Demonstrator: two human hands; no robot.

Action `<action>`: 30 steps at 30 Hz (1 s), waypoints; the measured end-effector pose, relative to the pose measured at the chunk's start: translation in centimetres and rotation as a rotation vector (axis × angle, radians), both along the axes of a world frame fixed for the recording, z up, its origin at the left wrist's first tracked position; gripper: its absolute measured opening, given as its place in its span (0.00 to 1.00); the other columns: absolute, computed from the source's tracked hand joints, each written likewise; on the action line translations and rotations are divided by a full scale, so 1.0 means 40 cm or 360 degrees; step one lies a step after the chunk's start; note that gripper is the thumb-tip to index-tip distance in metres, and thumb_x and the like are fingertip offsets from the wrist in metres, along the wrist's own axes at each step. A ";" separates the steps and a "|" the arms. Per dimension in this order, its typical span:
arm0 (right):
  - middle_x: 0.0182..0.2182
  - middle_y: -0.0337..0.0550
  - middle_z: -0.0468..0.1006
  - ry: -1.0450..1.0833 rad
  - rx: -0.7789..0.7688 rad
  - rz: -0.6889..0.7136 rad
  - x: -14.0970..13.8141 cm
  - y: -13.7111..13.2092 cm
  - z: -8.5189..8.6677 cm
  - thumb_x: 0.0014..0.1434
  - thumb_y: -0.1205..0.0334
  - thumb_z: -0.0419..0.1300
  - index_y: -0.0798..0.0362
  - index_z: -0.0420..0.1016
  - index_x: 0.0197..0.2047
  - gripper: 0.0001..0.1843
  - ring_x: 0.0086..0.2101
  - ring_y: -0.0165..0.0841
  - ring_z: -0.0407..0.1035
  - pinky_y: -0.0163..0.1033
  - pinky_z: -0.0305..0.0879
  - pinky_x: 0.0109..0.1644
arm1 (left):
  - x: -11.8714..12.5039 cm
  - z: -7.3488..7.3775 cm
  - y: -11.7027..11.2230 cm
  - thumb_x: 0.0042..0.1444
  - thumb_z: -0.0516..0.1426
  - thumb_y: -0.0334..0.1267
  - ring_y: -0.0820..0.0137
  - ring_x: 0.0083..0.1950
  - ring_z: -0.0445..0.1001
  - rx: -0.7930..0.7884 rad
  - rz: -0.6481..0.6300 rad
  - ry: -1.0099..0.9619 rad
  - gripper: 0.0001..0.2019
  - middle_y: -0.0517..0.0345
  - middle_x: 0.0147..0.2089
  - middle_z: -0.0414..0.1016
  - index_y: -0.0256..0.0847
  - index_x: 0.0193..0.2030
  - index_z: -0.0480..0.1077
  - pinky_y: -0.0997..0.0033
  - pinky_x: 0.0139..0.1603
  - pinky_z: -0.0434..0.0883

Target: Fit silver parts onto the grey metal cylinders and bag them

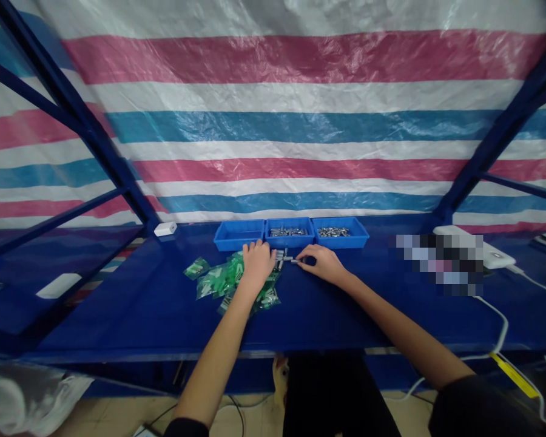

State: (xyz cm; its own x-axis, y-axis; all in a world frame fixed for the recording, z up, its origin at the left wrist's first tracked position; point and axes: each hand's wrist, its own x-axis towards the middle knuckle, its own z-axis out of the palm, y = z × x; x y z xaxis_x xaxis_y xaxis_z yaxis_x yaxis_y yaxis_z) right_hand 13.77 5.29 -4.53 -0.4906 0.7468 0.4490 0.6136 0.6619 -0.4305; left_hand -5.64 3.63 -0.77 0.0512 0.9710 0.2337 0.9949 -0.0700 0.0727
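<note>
My left hand [256, 262] rests over a pile of small clear bags with green printing [222, 276], its fingers spread forward and its thumb apart. Whatever lies beneath its palm is hidden. By that thumb, several small silvery metal pins [280, 255] lie on the blue tabletop. My right hand [322, 263] is at the right end of these pins, thumb and forefinger pinched on one metal pin [295, 261]. Behind the hands is a blue tray [289, 240] with slim metal parts in it. The blue tray on the right [341, 241] contains short metal parts.
A third blue tray [239, 244] stands at the left of the row, with no parts visible inside. A white adapter [165, 229] and a white flat object [58, 286] lie to the left. White devices with cables [495, 258] sit at right. Blue frame posts flank the striped sheet.
</note>
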 end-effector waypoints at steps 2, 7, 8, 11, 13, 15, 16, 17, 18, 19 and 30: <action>0.34 0.40 0.77 0.0007 -0.0009 -0.0032 0.004 0.001 -0.001 0.55 0.59 0.58 0.48 0.76 0.36 0.07 0.35 0.33 0.70 0.37 0.64 0.40 | 0.001 0.005 -0.004 0.58 0.47 0.41 0.54 0.50 0.65 -0.0037 0.0014 0.0053 0.16 0.43 0.46 0.70 0.36 0.40 0.73 0.55 0.50 0.56; 0.35 0.40 0.77 0.0016 -0.0018 -0.0045 0.004 0.001 -0.007 0.55 0.59 0.58 0.48 0.76 0.36 0.07 0.36 0.33 0.69 0.36 0.64 0.39 | 0.009 0.008 -0.015 0.58 0.48 0.40 0.54 0.51 0.64 -0.0058 -0.0014 0.0148 0.16 0.43 0.45 0.70 0.37 0.39 0.75 0.56 0.50 0.57; 0.36 0.40 0.77 0.0007 -0.0018 -0.0049 0.004 0.000 -0.008 0.55 0.59 0.58 0.48 0.76 0.37 0.07 0.36 0.33 0.69 0.37 0.63 0.39 | 0.010 0.006 -0.016 0.58 0.48 0.40 0.54 0.52 0.63 -0.0065 -0.0046 0.0153 0.16 0.43 0.45 0.70 0.37 0.39 0.75 0.56 0.51 0.57; 0.35 0.38 0.77 -0.0018 -0.0013 -0.0057 0.003 0.000 -0.008 0.55 0.59 0.58 0.47 0.76 0.37 0.07 0.36 0.33 0.69 0.37 0.63 0.39 | 0.011 0.000 -0.015 0.57 0.49 0.41 0.54 0.53 0.61 -0.0072 -0.0138 0.0137 0.16 0.42 0.46 0.69 0.36 0.39 0.75 0.55 0.52 0.56; 0.35 0.39 0.77 -0.0020 -0.0010 -0.0058 0.003 0.001 -0.008 0.55 0.59 0.58 0.47 0.76 0.37 0.07 0.36 0.33 0.69 0.37 0.63 0.39 | 0.011 -0.002 -0.015 0.58 0.48 0.41 0.54 0.53 0.61 -0.0060 -0.0172 0.0114 0.16 0.42 0.47 0.68 0.35 0.39 0.75 0.55 0.52 0.56; 0.35 0.39 0.77 -0.0019 -0.0008 -0.0063 0.002 0.002 -0.007 0.55 0.59 0.58 0.47 0.76 0.37 0.07 0.36 0.33 0.69 0.37 0.63 0.38 | 0.013 0.000 -0.015 0.58 0.47 0.40 0.56 0.53 0.62 -0.0049 -0.0229 0.0092 0.16 0.44 0.48 0.68 0.36 0.39 0.74 0.55 0.52 0.56; 0.35 0.40 0.77 -0.0021 -0.0009 -0.0062 0.002 0.002 -0.006 0.55 0.58 0.58 0.47 0.76 0.37 0.07 0.36 0.33 0.69 0.37 0.63 0.38 | 0.014 0.002 -0.016 0.59 0.47 0.40 0.57 0.52 0.62 -0.0050 -0.0266 0.0088 0.16 0.45 0.48 0.69 0.37 0.39 0.74 0.56 0.51 0.56; 0.35 0.40 0.77 -0.0022 -0.0010 -0.0061 0.002 0.002 -0.006 0.55 0.58 0.58 0.47 0.76 0.37 0.07 0.36 0.33 0.69 0.37 0.63 0.38 | 0.017 0.003 -0.017 0.59 0.46 0.40 0.58 0.51 0.63 -0.0056 -0.0304 0.0088 0.16 0.46 0.47 0.70 0.37 0.39 0.74 0.56 0.51 0.57; 0.35 0.40 0.77 -0.0023 -0.0011 -0.0058 0.003 0.002 -0.005 0.55 0.58 0.58 0.47 0.76 0.37 0.07 0.36 0.33 0.69 0.37 0.63 0.38 | 0.019 0.003 -0.018 0.60 0.46 0.40 0.59 0.50 0.64 -0.0066 -0.0343 0.0092 0.17 0.46 0.46 0.70 0.38 0.38 0.74 0.57 0.50 0.57; 0.35 0.40 0.77 -0.0023 -0.0014 -0.0053 0.003 0.002 -0.005 0.55 0.58 0.58 0.47 0.76 0.37 0.07 0.36 0.33 0.69 0.37 0.64 0.39 | 0.022 0.003 -0.018 0.60 0.46 0.40 0.59 0.49 0.64 -0.0077 -0.0383 0.0093 0.17 0.47 0.45 0.71 0.38 0.38 0.74 0.58 0.50 0.57; 0.44 0.43 0.73 -0.0012 -0.0007 -0.0023 0.010 -0.002 0.000 0.51 0.56 0.61 0.46 0.71 0.48 0.19 0.44 0.37 0.67 0.42 0.65 0.46 | -0.006 -0.008 0.005 0.57 0.50 0.40 0.60 0.51 0.65 -0.0154 -0.0364 -0.0049 0.14 0.51 0.47 0.73 0.42 0.46 0.70 0.56 0.53 0.54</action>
